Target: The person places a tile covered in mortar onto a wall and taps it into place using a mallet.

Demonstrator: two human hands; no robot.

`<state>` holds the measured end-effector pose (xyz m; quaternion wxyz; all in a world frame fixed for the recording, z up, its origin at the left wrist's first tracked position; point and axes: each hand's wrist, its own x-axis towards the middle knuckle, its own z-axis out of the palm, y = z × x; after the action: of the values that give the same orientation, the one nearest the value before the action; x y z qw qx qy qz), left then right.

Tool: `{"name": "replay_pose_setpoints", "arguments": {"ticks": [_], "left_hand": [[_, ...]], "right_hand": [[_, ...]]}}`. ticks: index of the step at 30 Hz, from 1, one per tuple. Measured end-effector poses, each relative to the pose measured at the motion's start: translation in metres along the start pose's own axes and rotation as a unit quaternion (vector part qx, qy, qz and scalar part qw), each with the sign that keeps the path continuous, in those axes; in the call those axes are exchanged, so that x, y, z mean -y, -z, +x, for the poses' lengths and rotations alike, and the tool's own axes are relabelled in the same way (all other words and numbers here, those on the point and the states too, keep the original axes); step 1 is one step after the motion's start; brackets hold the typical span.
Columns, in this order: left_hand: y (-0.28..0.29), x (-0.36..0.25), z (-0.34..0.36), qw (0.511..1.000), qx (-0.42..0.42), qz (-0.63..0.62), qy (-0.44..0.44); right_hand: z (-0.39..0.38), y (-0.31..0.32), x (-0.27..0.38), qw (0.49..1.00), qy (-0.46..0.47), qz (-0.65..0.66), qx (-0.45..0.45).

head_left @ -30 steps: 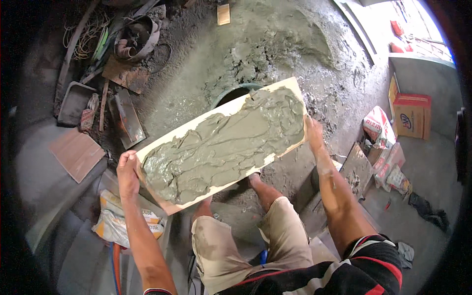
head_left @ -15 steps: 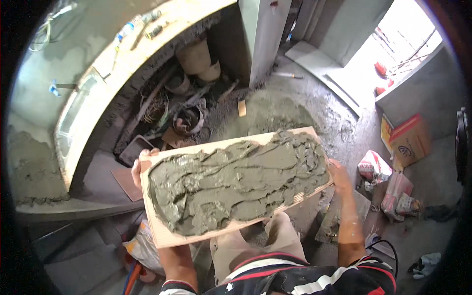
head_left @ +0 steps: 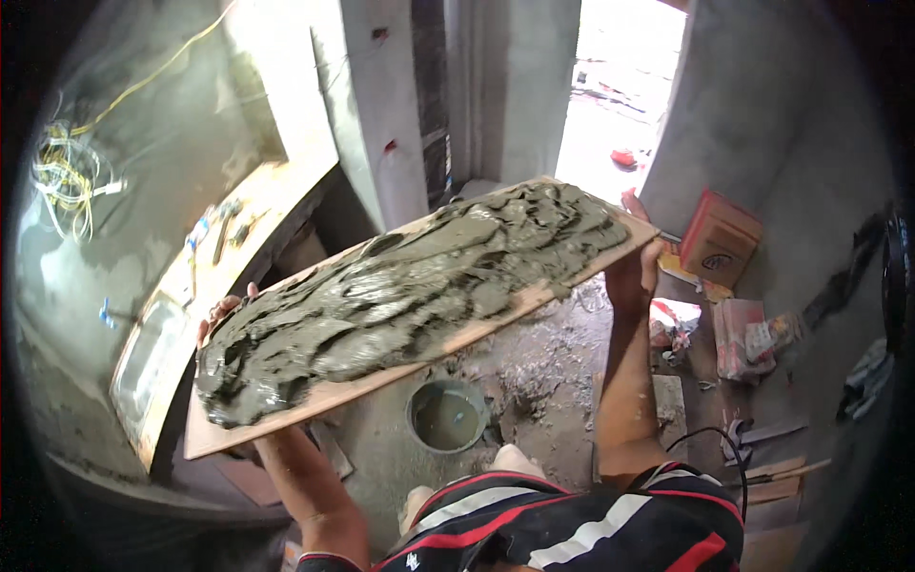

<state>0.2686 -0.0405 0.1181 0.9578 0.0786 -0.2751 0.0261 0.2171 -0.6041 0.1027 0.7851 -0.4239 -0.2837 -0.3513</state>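
Observation:
A long beige tile is held up in front of me, its upper face thickly spread with wet grey mortar. My left hand grips the tile's left end, fingers showing over the far edge. At the other end my right hand is closed round the right edge, near the corner. The tile slants, its right end farther from me than its left. Bare strips show along the near edge and at the left corner. Its underside is hidden.
Below the tile stands a round bucket with murky water. To the left curves a counter with a sink opening and tools. A cardboard box, torn bags and a board lie right. A bright doorway opens ahead.
The tile has risen and tilted, its right end swinging up and away while both hands keep hold. My view has turned right and upward, and the water bucket has come into sight.

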Motion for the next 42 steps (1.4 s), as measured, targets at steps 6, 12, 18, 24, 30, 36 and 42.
{"name": "replay_pose_setpoints", "arguments": {"ticks": [6,12,18,24,30,36,42], "left_hand": [[0.051,-0.095,0.059,0.988,0.08,0.13,0.022],[-0.092,0.018,0.1,0.948,-0.271,0.143,-0.089],[-0.103,0.035,0.107,0.971,-0.211,0.092,-0.06],[-0.124,0.084,0.135,0.987,-0.142,0.076,0.013],[-0.084,0.12,0.165,0.991,-0.071,0.067,0.092],[-0.065,0.19,0.158,0.967,-0.184,0.067,0.162],[-0.025,0.224,0.159,0.959,-0.192,0.008,0.21]], "right_hand": [[0.065,-0.04,0.046,0.961,0.178,-0.21,-0.045],[0.131,-0.058,0.13,0.875,0.165,-0.435,-0.132],[0.176,-0.053,0.13,0.743,0.382,-0.547,-0.05],[0.184,-0.054,0.186,0.914,0.315,-0.194,-0.165],[0.158,-0.082,0.229,0.871,0.338,-0.284,-0.214],[0.114,-0.11,0.263,0.799,0.348,-0.413,-0.265],[0.1,-0.139,0.277,0.763,0.298,-0.519,-0.245]]}}
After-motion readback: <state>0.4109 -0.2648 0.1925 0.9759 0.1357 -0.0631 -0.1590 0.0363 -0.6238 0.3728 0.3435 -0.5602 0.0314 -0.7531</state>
